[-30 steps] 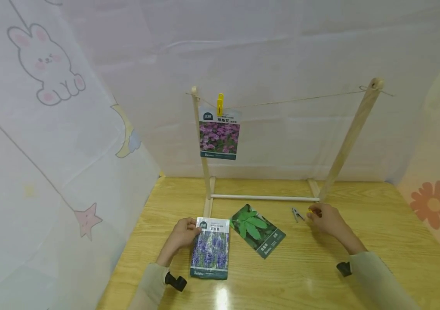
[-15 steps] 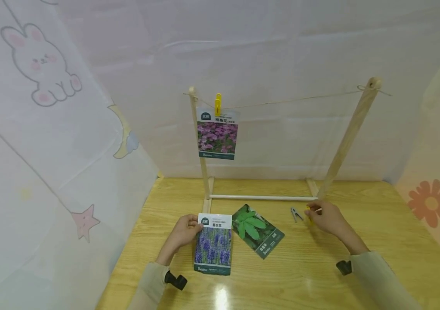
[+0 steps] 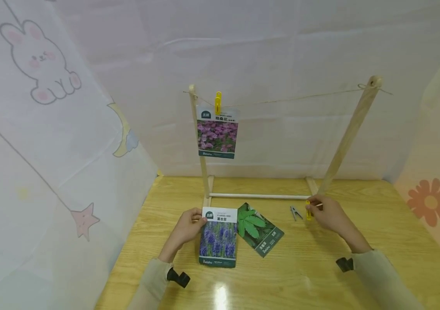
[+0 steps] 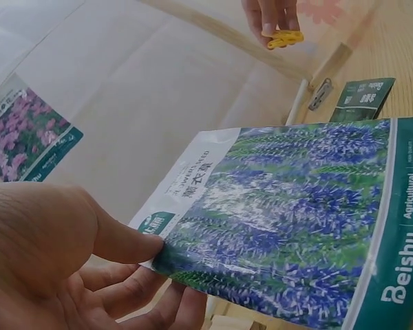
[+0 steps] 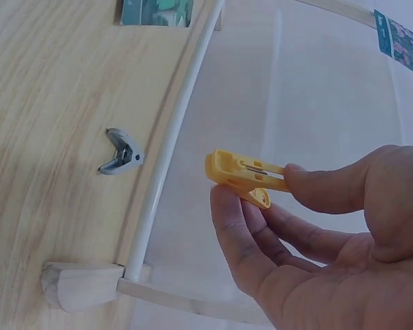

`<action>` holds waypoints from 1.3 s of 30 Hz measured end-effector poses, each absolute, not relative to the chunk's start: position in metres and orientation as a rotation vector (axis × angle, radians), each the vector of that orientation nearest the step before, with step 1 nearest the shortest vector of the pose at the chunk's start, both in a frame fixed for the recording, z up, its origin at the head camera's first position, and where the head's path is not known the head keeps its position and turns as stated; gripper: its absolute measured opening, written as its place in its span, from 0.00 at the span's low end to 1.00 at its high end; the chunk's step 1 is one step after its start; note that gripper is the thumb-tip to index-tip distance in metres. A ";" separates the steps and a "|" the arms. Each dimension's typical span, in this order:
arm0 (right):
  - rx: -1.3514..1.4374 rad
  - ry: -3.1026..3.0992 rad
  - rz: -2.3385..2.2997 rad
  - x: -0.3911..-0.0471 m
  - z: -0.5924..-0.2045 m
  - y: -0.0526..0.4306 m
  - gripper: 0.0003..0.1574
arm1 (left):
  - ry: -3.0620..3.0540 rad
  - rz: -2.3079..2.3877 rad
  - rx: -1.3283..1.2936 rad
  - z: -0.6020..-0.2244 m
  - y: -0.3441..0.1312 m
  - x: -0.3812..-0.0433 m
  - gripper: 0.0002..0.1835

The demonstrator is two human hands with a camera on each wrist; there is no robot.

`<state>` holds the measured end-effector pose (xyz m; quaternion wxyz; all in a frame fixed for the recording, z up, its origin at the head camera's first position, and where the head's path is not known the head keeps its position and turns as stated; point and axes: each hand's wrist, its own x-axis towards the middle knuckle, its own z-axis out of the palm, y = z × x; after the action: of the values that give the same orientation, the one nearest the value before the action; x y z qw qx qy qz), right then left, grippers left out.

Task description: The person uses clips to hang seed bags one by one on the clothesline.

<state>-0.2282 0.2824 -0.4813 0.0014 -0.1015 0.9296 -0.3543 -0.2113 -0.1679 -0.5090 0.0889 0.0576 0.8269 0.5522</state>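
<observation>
My left hand [image 3: 186,227] pinches the upper left edge of a lavender seed packet [image 3: 219,239], its purple-flower front facing up in the left wrist view. Between thumb and fingers of my right hand [image 3: 327,212] is a yellow clothespin [image 5: 244,175], held above the table's right side. A grey clothespin [image 3: 296,213] lies just left of that hand. Partly behind the lavender packet, a green-leaf seed packet [image 3: 260,230] lies on the table. A pink-flower seed packet [image 3: 217,135] hangs from the string, clipped by another yellow clothespin [image 3: 218,103].
A wooden frame stands at the back, with a left post [image 3: 204,172], a right post [image 3: 349,137] and a white bottom rod [image 3: 258,196]. Thin string [image 3: 289,100] runs between the post tops. Printed cloth [image 3: 100,77] surrounds the wooden table [image 3: 281,280].
My left hand has lifted the lavender packet and shifted it rightward and away from me. My right hand has raised the yellow clothespin from the table and moved slightly away.
</observation>
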 end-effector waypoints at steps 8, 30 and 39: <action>-0.355 2.923 -1.117 -0.227 -0.472 0.282 0.23 | 2.456 1.706 0.167 -0.502 -0.156 -0.211 0.18; -0.357 2.881 -1.189 -0.224 -0.441 0.281 0.31 | 2.525 1.624 0.310 -0.487 -0.124 -0.217 0.16; -0.372 2.886 -1.203 -0.225 -0.425 0.282 0.33 | 2.594 1.581 0.410 -0.480 -0.116 -0.227 0.15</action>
<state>-0.2249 0.2817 -0.4253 -0.0035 -0.1181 0.9166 -0.3820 -0.2274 -0.1158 -0.4802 0.0382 0.1336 0.8456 0.5154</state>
